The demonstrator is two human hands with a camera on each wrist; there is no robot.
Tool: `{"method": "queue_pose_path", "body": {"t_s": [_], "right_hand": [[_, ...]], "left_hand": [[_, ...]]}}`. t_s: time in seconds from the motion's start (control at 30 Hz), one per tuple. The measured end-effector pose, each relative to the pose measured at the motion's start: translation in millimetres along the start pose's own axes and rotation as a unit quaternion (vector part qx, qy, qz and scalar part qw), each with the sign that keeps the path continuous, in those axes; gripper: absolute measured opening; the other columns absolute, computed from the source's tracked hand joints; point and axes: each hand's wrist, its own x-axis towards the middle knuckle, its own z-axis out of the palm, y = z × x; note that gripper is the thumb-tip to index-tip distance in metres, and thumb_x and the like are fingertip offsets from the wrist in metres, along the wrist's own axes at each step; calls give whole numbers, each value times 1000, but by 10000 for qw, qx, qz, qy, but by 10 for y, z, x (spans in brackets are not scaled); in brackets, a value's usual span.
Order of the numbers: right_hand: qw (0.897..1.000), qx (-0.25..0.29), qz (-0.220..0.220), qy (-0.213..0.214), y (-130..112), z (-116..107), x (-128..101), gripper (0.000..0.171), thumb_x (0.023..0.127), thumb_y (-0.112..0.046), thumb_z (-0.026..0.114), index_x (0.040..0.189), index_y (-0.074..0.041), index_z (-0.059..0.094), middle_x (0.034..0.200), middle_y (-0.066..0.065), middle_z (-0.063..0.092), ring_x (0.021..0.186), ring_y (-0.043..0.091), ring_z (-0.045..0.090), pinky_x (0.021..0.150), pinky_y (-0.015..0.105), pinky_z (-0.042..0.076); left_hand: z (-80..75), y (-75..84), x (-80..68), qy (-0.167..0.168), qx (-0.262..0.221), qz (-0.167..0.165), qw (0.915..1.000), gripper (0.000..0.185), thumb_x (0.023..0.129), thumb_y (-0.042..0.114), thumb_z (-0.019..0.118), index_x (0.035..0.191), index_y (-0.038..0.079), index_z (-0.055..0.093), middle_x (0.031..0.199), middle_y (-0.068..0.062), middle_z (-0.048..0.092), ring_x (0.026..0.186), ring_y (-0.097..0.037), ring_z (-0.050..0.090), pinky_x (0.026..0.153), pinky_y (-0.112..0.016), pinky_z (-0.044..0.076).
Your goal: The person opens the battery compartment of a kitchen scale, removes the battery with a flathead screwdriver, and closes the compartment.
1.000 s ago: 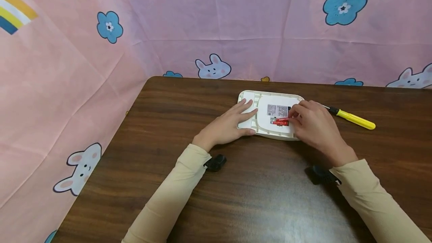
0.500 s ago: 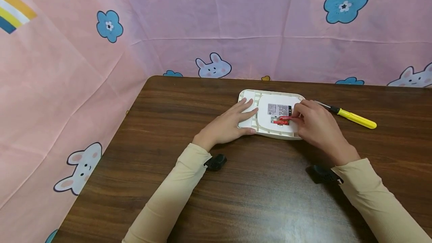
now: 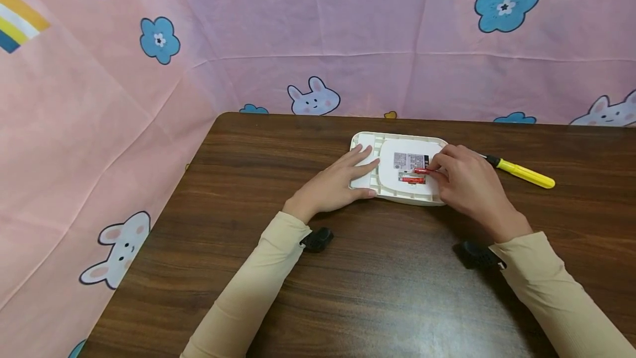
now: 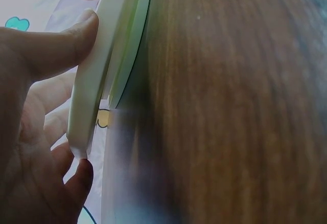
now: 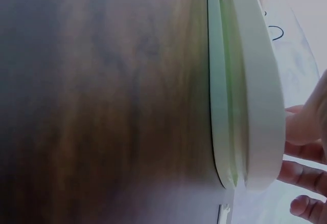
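A flat white plastic device point(image 3: 387, 151) lies on the table with a printed label and a battery compartment facing up. One red battery point(image 3: 412, 180) sits in the near side of that compartment. My right hand point(image 3: 464, 178) pinches a second red battery point(image 3: 421, 170) by its right end, just over the compartment's far side. Spread across the device's left end is my left hand point(image 3: 333, 184), fingers straight, its thumb point(image 4: 84, 37) along the near edge. In the right wrist view the device's rim point(image 5: 263, 91) hides what the right fingertips hold.
A screwdriver with a yellow handle point(image 3: 525, 174) lies right of the device, its shaft running behind the right hand. The brown wooden table point(image 3: 278, 142) meets a pink patterned cloth point(image 3: 372, 26) at its back and left edges.
The pinched battery has shifted slightly right and toward the compartment's far side, uncovering more of the near battery. The left hand has stayed in place on the device.
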Motion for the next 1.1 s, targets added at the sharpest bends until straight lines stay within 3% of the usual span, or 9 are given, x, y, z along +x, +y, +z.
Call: {"method": "queue_pose_path", "body": {"t_s": [0.43, 0.6, 1.1], "right_hand": [[9992, 26, -298, 260, 34, 15, 4, 12, 82, 2, 72, 87, -7, 77, 88, 11, 72, 78, 29, 62, 69, 51, 52], [9997, 11, -212, 115, 18, 7, 0, 14, 85, 1, 75, 95, -7, 80, 93, 12, 73, 83, 32, 65, 76, 53, 55], [9996, -166, 13, -239, 55, -56, -16, 15, 84, 1, 78, 98, -4, 80, 98, 15, 73, 92, 34, 64, 84, 57, 54]], "left_hand": [[4, 5, 3, 26, -19, 18, 10000, 72, 104, 51, 61, 167, 30, 31, 179, 8, 10, 167, -12, -3, 135, -44, 17], [2, 4, 3, 30, 7, -5, 10000, 72, 104, 52, 62, 167, 31, 32, 179, 8, 10, 167, -11, -3, 135, -44, 17], [-1, 3, 8, -10, -6, -33, 10000, 73, 104, 51, 62, 167, 30, 31, 179, 8, 10, 167, -11, -4, 135, -43, 16]]}}
